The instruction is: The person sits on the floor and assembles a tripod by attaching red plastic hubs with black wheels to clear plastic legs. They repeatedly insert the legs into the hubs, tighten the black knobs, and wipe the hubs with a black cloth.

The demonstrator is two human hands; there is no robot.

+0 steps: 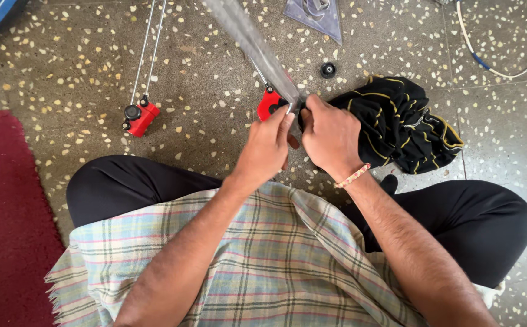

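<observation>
The person sat cross-legged on a speckled stone floor (215, 103), a checked cloth (263, 260) spread over the lap, and both hands met just ahead of the knees over a long grey metal strip (248, 39) that ran up and away out of the top of the view. The left hand (267, 148) was curled close around the near end of that strip, its grip narrow, with the fingertips pressed against a red plastic end fitting (268, 104) where the strip ended; it seemed to steady the piece so that it would not swing on its length. The right hand (331, 138), a beaded band at its wrist, closed from the other side on the same end, thumb on top, pinching the strip tightly just beside the red fitting; what lay under the fingers could not be made out. Just behind that hand, touching its knuckles, lay a crumpled black cloth with yellow stripes (405, 124), kept within easy reach. Well apart to the left a second red fitting (140, 116) sat on the floor with two thin metal rods (148, 48) running up from it. A small black knob (328, 70) lay near the strip, a white cable (487, 60) curved at the upper right, and a dark red mat (3, 212) covered the floor at the left edge.
</observation>
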